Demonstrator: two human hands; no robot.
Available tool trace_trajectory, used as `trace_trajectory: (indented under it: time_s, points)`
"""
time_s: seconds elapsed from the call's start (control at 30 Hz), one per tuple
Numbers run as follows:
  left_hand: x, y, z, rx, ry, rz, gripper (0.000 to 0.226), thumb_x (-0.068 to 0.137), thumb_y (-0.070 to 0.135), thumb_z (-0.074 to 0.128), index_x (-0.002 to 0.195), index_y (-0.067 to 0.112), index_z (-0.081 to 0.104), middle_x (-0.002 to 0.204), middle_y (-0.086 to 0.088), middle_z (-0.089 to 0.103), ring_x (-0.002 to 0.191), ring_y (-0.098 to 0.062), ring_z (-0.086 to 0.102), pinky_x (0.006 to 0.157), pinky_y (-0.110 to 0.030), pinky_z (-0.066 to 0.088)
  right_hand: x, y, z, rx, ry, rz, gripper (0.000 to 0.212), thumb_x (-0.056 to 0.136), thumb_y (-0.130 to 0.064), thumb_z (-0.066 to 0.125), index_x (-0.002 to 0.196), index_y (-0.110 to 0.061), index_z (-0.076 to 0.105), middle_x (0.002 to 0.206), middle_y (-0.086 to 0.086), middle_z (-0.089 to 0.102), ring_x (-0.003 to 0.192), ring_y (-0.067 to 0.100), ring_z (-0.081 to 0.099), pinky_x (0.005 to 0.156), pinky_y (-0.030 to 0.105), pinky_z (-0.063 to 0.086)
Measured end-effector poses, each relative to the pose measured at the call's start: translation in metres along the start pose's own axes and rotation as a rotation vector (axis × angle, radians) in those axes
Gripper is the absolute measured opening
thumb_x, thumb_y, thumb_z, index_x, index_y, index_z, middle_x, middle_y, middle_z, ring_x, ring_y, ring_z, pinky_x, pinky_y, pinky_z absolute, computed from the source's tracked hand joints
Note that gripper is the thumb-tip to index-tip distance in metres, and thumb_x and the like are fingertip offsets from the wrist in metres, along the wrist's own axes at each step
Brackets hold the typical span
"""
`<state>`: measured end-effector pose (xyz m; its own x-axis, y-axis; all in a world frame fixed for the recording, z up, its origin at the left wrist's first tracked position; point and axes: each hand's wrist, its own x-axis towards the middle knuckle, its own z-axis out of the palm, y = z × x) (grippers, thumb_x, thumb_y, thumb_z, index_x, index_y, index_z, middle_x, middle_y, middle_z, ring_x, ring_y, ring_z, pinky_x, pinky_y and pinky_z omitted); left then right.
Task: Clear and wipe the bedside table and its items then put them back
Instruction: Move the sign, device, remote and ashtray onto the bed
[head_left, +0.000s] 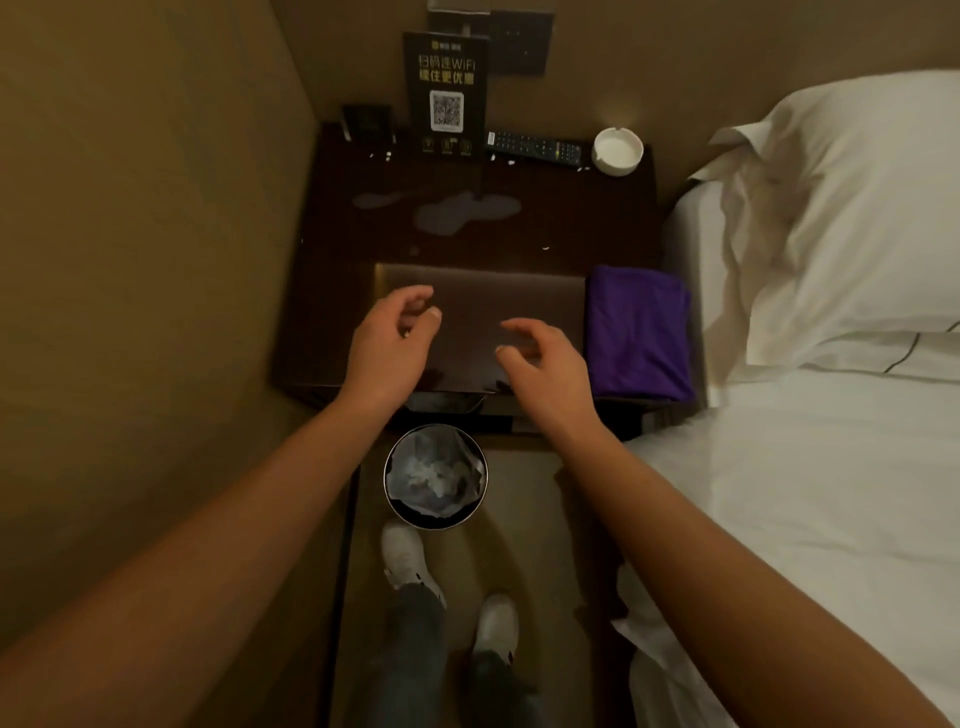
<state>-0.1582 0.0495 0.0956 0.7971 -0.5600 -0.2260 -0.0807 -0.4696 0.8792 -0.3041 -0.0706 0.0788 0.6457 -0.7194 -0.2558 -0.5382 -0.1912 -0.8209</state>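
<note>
The dark wooden bedside table (587, 218) stands between the wall and the bed. At its back are a black WiFi sign (445, 93), a small black box (367, 120), a remote control (535, 147) and a white ashtray (617, 150). A wet patch (457, 210) and small crumbs lie on the top. A folded purple cloth (638, 332) sits at the front right corner. My left hand (395, 338) and my right hand (543, 358) hover over the table's front edge, fingers loosely curled, holding nothing.
A round bin (435, 475) lined with a bag and holding crumpled tissue stands on the floor below the table front, just ahead of my shoes. The bed (831, 493) with a white pillow (857, 208) fills the right side. A wall runs close along the left.
</note>
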Motion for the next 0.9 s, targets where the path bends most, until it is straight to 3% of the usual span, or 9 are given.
trace_trajectory:
  time_s: [0.13, 0.3, 0.43, 0.57, 0.73, 0.9]
  points:
    - [0.034, 0.013, -0.015, 0.023, -0.015, 0.022, 0.04, 0.099, 0.037, 0.057, 0.139, 0.036, 0.053, 0.137, 0.012, 0.052, 0.121, -0.005, 0.052, 0.101, -0.034, 0.049, 0.027, -0.022, 0.0, -0.001, 0.049, -0.003, 0.04, 0.095, -0.037, 0.063, 0.135, -0.037, 0.059, 0.138, -0.01, 0.053, 0.113, 0.003, 0.054, 0.085, 0.015, 0.043]
    - [0.081, 0.013, -0.044, 0.076, -0.007, 0.059, 0.045, 0.098, 0.035, 0.061, 0.142, 0.035, 0.05, 0.145, 0.009, 0.047, 0.13, -0.01, 0.048, 0.108, -0.039, 0.046, 0.054, -0.051, -0.001, -0.005, 0.107, 0.017, 0.047, 0.095, -0.036, 0.066, 0.141, -0.033, 0.056, 0.145, -0.007, 0.051, 0.123, 0.005, 0.051, 0.105, 0.035, 0.049]
    - [0.12, 0.015, -0.059, 0.13, 0.024, 0.082, 0.046, 0.096, 0.037, 0.063, 0.141, 0.033, 0.052, 0.146, 0.005, 0.047, 0.132, -0.014, 0.049, 0.111, -0.044, 0.044, 0.083, -0.069, -0.006, 0.011, 0.15, 0.036, 0.057, 0.093, -0.036, 0.069, 0.147, -0.027, 0.051, 0.149, -0.001, 0.051, 0.131, 0.014, 0.051, 0.106, 0.036, 0.048]
    - [0.151, 0.019, -0.062, 0.162, 0.039, 0.122, 0.048, 0.095, 0.035, 0.065, 0.142, 0.03, 0.052, 0.148, 0.002, 0.047, 0.135, -0.019, 0.047, 0.113, -0.043, 0.042, 0.115, -0.08, -0.01, -0.001, 0.19, 0.042, 0.062, 0.09, -0.04, 0.072, 0.146, -0.026, 0.05, 0.144, 0.0, 0.054, 0.109, 0.01, 0.06, 0.087, 0.024, 0.049]
    - [0.194, 0.018, -0.066, 0.334, 0.017, 0.166, 0.051, 0.099, 0.025, 0.062, 0.148, 0.022, 0.047, 0.152, -0.009, 0.042, 0.138, -0.028, 0.044, 0.115, -0.045, 0.038, 0.156, -0.082, -0.017, -0.046, 0.179, 0.025, 0.065, 0.087, -0.043, 0.075, 0.144, -0.023, 0.052, 0.137, 0.003, 0.057, 0.112, 0.02, 0.064, 0.101, 0.042, 0.053]
    - [0.243, 0.021, -0.072, 0.498, 0.026, 0.198, 0.054, 0.099, 0.04, 0.06, 0.148, 0.026, 0.045, 0.152, -0.008, 0.043, 0.138, -0.029, 0.041, 0.115, -0.045, 0.036, 0.201, -0.083, -0.024, -0.017, 0.121, -0.013, 0.068, 0.087, -0.049, 0.076, 0.145, -0.023, 0.053, 0.14, 0.004, 0.056, 0.093, 0.007, 0.064, 0.094, 0.035, 0.055]
